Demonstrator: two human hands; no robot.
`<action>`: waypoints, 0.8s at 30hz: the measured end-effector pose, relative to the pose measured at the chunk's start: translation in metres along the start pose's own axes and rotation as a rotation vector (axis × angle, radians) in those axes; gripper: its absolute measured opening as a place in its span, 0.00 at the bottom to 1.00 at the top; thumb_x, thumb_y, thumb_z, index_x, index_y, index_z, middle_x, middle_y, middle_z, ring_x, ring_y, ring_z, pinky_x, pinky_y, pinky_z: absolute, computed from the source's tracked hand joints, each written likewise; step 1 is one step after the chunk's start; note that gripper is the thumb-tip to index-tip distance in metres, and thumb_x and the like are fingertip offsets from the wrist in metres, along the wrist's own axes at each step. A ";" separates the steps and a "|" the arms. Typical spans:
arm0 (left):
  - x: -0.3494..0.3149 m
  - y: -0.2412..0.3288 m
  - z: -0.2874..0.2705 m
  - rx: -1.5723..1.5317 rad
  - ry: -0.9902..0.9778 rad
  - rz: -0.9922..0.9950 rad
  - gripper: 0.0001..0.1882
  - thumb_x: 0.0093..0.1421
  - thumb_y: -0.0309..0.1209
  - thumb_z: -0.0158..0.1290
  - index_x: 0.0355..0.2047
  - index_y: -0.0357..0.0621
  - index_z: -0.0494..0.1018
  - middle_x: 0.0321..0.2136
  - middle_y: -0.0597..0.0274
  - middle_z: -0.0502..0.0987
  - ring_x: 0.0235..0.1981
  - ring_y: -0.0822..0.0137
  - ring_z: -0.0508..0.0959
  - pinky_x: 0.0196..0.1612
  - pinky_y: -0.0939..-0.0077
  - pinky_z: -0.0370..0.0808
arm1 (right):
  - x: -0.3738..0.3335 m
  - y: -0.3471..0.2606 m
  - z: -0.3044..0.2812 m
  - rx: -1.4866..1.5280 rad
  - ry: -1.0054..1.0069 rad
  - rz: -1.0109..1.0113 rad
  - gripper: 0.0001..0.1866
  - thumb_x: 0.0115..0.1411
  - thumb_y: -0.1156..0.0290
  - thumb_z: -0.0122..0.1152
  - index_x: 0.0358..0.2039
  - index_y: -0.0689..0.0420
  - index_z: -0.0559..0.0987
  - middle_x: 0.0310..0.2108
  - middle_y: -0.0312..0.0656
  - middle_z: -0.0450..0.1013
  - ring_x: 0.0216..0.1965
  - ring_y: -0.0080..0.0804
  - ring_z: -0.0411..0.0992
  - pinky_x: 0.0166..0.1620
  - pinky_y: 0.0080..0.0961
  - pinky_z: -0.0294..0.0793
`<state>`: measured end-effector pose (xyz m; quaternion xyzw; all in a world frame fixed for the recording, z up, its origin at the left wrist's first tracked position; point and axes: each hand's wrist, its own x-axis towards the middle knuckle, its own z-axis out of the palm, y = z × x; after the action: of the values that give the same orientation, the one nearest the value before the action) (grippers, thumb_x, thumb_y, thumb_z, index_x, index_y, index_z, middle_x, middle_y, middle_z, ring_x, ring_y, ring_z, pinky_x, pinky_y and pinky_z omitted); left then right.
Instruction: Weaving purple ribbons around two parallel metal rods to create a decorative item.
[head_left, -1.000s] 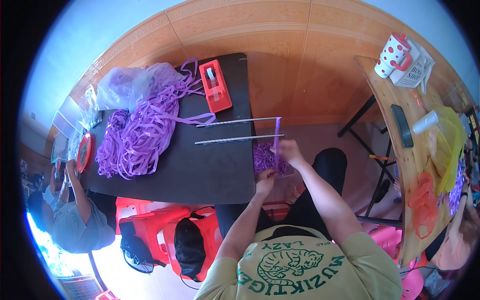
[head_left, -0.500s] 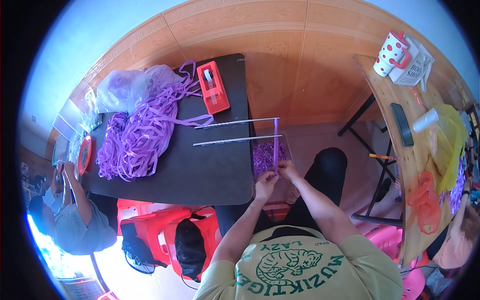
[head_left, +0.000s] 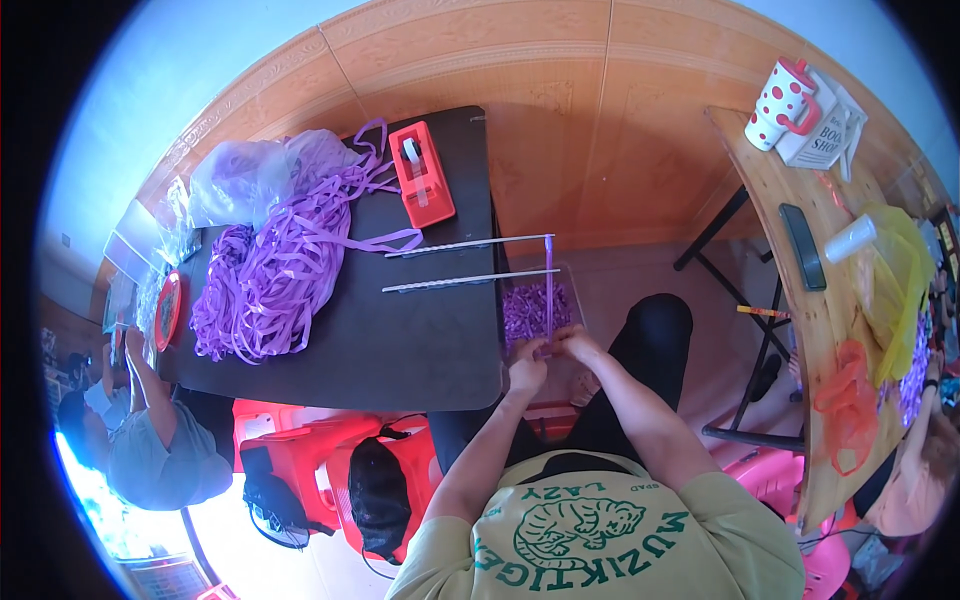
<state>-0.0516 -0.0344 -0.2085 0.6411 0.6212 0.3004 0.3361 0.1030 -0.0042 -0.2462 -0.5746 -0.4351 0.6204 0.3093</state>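
Observation:
My left hand (head_left: pixel 528 368) and my right hand (head_left: pixel 575 343) meet just off the right edge of the black table (head_left: pixel 420 350). Fingers of both are closed on the lower end of a narrow purple ribbon (head_left: pixel 549 290). The ribbon runs up taut to the tip of a thin, pale twisted rod (head_left: pixel 470 244). A second similar rod (head_left: pixel 470 281) lies nearer to me, its tip touching or passing beside the ribbon. Both rods jut past the table edge. My fingertips partly hide the ribbon's end. A big heap of purple ribbon (head_left: pixel 270 280) lies to the left.
A red tape dispenser (head_left: pixel 423 180) stands behind the rods. Below my hands is a bin of purple curled pieces (head_left: pixel 535 310). At right, a wooden table (head_left: pixel 790 250) holds a dotted tumbler (head_left: pixel 778 105), a phone and bags. Red stools (head_left: pixel 320 460) stand left; people sit at both sides.
My left fingers have shifted slightly up and curled closer against my right hand at the ribbon's lower end. The ribbon looks narrower now. The rods have stayed in place on the table.

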 end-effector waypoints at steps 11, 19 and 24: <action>0.006 -0.009 0.009 -0.186 -0.093 0.127 0.17 0.49 0.17 0.44 0.38 0.37 0.75 0.42 0.50 0.74 0.46 0.53 0.73 0.50 0.69 0.69 | -0.005 -0.001 -0.011 0.140 -0.080 0.301 0.11 0.44 0.83 0.58 0.31 0.62 0.79 0.27 0.43 0.76 0.29 0.35 0.76 0.33 0.27 0.77; 0.009 -0.021 0.007 -0.292 -0.134 0.117 0.13 0.51 0.21 0.49 0.37 0.37 0.76 0.35 0.50 0.77 0.38 0.57 0.78 0.44 0.72 0.72 | -0.043 -0.040 -0.004 0.227 0.015 0.277 0.09 0.46 0.71 0.66 0.30 0.57 0.81 0.28 0.36 0.75 0.31 0.25 0.71 0.35 0.24 0.67; 0.010 -0.036 0.022 -0.263 -0.165 0.006 0.11 0.52 0.23 0.48 0.35 0.39 0.77 0.32 0.49 0.78 0.36 0.57 0.79 0.40 0.71 0.73 | -0.042 -0.038 -0.020 0.191 0.156 0.025 0.08 0.51 0.75 0.63 0.33 0.62 0.79 0.31 0.39 0.76 0.33 0.25 0.73 0.38 0.22 0.72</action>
<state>-0.0545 -0.0253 -0.2506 0.6160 0.5448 0.3264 0.4659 0.1240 -0.0210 -0.1926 -0.5946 -0.3411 0.6162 0.3878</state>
